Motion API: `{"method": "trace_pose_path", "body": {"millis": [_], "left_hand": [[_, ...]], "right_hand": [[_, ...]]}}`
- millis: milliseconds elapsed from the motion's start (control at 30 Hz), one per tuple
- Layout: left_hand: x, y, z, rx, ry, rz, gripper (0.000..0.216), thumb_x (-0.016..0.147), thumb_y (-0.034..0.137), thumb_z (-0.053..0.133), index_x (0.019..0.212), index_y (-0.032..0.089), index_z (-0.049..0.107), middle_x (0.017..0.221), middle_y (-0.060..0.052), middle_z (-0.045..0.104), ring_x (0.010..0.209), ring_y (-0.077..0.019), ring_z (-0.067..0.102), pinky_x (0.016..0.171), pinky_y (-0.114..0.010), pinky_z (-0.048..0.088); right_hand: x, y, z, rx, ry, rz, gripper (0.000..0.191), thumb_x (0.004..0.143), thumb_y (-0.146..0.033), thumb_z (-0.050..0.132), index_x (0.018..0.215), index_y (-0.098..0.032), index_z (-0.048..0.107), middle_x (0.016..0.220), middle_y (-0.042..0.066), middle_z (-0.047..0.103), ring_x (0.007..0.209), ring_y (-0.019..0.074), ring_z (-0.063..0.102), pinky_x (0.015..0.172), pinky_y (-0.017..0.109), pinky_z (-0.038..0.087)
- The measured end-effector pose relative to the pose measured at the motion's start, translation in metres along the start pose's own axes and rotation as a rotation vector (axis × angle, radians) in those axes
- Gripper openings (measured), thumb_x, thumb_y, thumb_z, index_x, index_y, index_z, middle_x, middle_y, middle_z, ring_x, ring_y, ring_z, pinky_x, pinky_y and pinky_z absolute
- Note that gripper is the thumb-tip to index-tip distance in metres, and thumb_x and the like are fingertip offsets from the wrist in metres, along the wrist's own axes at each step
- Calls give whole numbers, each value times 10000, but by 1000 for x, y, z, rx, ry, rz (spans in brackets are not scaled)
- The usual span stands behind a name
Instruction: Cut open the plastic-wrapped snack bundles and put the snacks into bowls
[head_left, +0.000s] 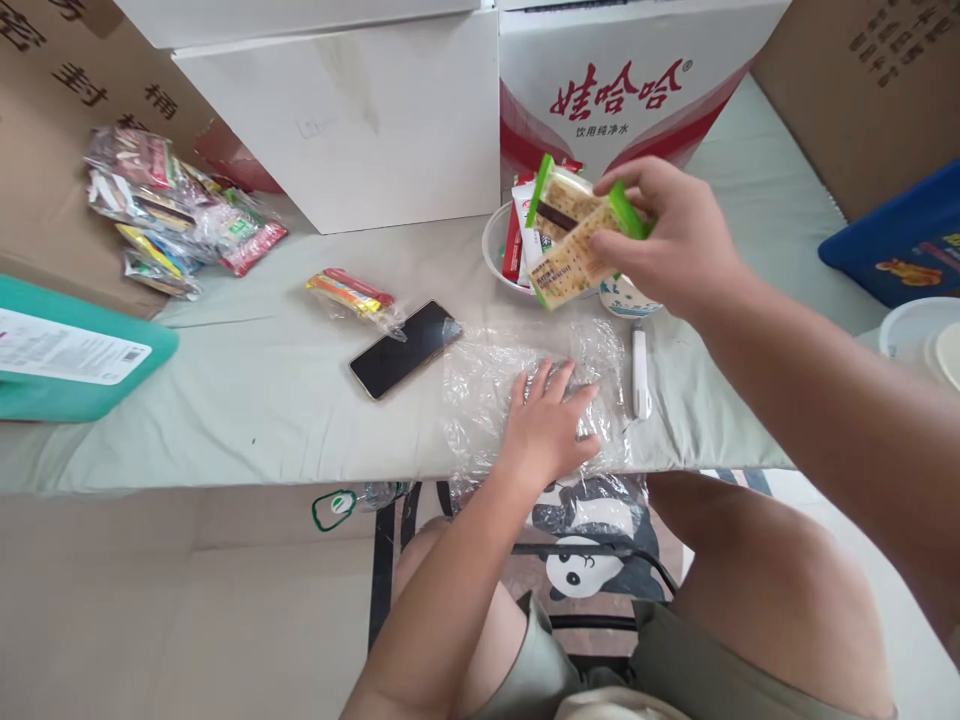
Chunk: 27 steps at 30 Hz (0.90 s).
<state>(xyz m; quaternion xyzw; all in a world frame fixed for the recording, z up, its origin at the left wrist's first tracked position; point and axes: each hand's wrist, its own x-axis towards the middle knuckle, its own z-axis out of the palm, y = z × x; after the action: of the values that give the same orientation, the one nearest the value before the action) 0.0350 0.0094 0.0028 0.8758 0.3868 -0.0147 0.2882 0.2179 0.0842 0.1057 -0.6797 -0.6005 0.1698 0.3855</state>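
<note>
My right hand (667,240) is raised over the table and grips two green-edged cracker packets (574,240). Just behind them stands a white bowl (495,250) holding more snack packets (521,235). My left hand (547,425) lies flat with its fingers spread on a sheet of clear plastic wrap (487,385) spread on the pale cloth-covered table (262,400). A white pen-like object (640,370) lies right of the wrap.
A black phone (403,348) lies left of the wrap, with a small wrapped snack bundle (351,295) beside it. A pile of bagged snacks (172,210) sits far left by a teal box (67,350). White cartons (360,120) stand behind. A blue box (900,245) and white containers (926,340) are at right.
</note>
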Motion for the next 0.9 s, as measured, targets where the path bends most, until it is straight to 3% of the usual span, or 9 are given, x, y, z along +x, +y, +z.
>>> {"method": "trace_pose_path", "body": {"millis": [133,233,400,533,700,800,900], "left_hand": [[-2,-1,1,-9,36,16,632,950,396,650,1565,293,549,1780,-73,316,1679,-355,191,1364,-626,154],[-3,-1,1,-23,39,25,624,953,381,646,1562,281,555,1774,-80,331,1674,-353,209,1364,-624,161],[-3,-3,3,-38,55,39,611,945,379,663,1540,269,581,1768,-92,342,1672,-362,212,1363,-633,161],[-3,-4,3,-44,63,49,601,944,364,656,1532,261,588,1762,-97,353,1672,-361,214,1365,-631,161],[-4,-4,0,-60,25,35,616,954,370,635,1558,271,560,1773,-91,330,1681,-355,186,1365,-635,148],[-4,-3,-2,-56,2,29,630,951,370,640,1567,277,548,1784,-84,304,1686,-348,168,1369,-627,131],[-4,-2,-3,-45,-5,22,625,947,364,647,1558,275,554,1786,-84,297,1688,-346,159,1368,-625,127]], "right_hand": [[34,-30,13,28,65,-74,374,702,-69,650,1044,-219,641,825,-16,561,694,131,456,675,291,395],[49,-39,23,-40,84,-95,332,717,-53,628,997,-228,594,913,-5,576,791,137,459,731,276,389],[57,-46,40,-105,-118,114,223,792,-137,694,924,-242,548,949,21,606,830,161,520,782,307,462],[64,-48,44,-141,-73,186,209,837,-288,765,871,-232,567,1001,71,637,885,183,548,830,345,500],[65,-36,28,-112,98,194,175,879,-162,646,1039,-234,641,1285,113,651,1006,199,608,797,324,517],[52,-24,6,-156,149,268,233,872,-147,630,1085,-231,672,1183,115,665,916,200,631,718,328,512],[33,-17,-14,-230,112,365,309,862,-130,623,1144,-236,692,995,71,660,761,162,590,671,344,484]]}}
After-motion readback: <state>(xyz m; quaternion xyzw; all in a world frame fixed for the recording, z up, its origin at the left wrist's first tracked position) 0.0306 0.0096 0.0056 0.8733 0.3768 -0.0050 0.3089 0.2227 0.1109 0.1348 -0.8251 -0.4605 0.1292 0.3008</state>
